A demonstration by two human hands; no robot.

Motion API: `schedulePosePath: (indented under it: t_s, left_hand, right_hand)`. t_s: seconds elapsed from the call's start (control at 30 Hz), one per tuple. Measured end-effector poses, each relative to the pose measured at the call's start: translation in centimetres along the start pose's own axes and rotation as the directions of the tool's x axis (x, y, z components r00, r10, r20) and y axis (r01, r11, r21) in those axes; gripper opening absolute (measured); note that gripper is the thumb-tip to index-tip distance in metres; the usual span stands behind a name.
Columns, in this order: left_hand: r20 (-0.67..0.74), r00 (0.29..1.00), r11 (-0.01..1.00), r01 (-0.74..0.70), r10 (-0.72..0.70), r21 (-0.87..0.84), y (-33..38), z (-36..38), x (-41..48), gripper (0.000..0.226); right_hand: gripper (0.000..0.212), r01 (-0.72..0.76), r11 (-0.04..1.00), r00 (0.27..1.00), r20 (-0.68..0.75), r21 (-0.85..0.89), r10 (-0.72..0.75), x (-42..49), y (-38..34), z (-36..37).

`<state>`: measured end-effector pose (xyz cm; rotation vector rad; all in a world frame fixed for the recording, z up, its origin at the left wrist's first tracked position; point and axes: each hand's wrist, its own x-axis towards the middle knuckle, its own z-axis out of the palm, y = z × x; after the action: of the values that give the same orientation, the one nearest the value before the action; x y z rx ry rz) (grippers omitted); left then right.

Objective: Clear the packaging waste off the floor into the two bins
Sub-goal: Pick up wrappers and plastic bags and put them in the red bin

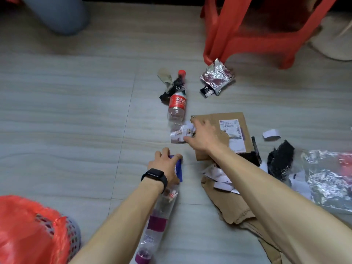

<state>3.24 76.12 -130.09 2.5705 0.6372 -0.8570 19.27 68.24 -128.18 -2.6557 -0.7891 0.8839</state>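
Observation:
My left hand, with a black watch on the wrist, grips a small blue carton on the floor. Just below it lies a clear bottle with a purple label and cap. My right hand reaches forward and pinches a crumpled white wrapper beside a flat brown cardboard piece with a shipping label. A clear bottle with a red label and red cap lies further ahead. A bin lined with a red bag stands at the bottom left.
A silver foil pouch lies near the legs of a red plastic stool. Brown paper, black scraps, white slips and a clear plastic bag cover the floor at right. A grey bin stands far left.

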Motion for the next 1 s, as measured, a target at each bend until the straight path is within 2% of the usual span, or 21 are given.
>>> schedulePosePath:
  t_s: [0.1, 0.17, 0.27, 0.33, 0.43, 0.53, 0.6, 0.67, 0.83, 1.0]
  left_hand:
    - [-0.07, 0.995, 0.995, -0.068, 0.073, 0.08, -0.4, 0.9, 0.7, 0.078]
    - [-0.091, 0.992, 0.995, -0.084, 0.089, 0.057, -1.1, 1.2, 0.9, 0.079]
    - [-0.126, 0.989, 0.997, -0.078, 0.08, 0.023, -1.7, 1.9, 0.8, 0.081]
    - [-0.139, 0.988, 0.998, -0.061, 0.06, -0.005, -1.8, 2.1, 0.6, 0.082]
    - [-0.131, 0.991, 0.997, 0.028, -0.037, -0.068, -1.9, 1.8, 0.3, 0.088]
    - [-0.121, 0.987, 0.986, 0.088, -0.105, -0.142, -2.4, 1.8, 0.4, 0.086]
    - [-0.095, 0.982, 0.952, 0.134, -0.166, -0.275, -3.3, 1.5, 0.6, 0.066]
    - [-0.076, 0.978, 0.917, 0.153, -0.194, -0.37, -4.1, 1.1, 0.0, 0.041]
    - [-0.206, 0.972, 0.965, 0.059, -0.114, -0.254, -4.0, -2.7, -4.2, 0.02]
    - [-0.35, 0.937, 1.0, -0.007, 0.006, -0.001, -4.9, -12.2, -12.0, 0.017]
  right_hand:
    - [0.084, -0.021, 0.992, 0.999, 0.036, -0.127, 0.026, 2.3, -0.9, 1.7]
    - [0.067, -0.011, 0.977, 1.0, -0.02, -0.212, 0.007, 2.4, -1.2, 3.5]
    - [0.035, 0.075, 0.974, 0.976, -0.184, -0.216, -0.116, 1.4, -0.8, 5.9]
    - [0.029, 0.152, 0.968, 0.965, -0.184, -0.2, -0.189, 0.5, -0.2, 6.8]
    - [0.028, 0.163, 0.98, 0.954, -0.234, -0.118, -0.187, -1.0, 0.8, 7.0]
    - [0.019, 0.138, 0.976, 0.922, -0.381, 0.168, -0.065, -3.4, 1.6, 5.9]
    - [0.014, 0.114, 0.939, 0.912, -0.409, 0.324, 0.031, -5.5, 1.8, 4.6]
    - [0.012, 0.094, 0.93, 0.911, -0.407, 0.355, 0.064, -8.1, 2.2, 3.8]
    - [0.01, 0.059, 0.921, 0.933, -0.349, 0.384, 0.085, -14.7, 2.6, 2.5]
    - [0.008, 0.146, 0.93, 0.95, -0.31, 0.338, -0.036, -19.5, -1.9, -1.5]
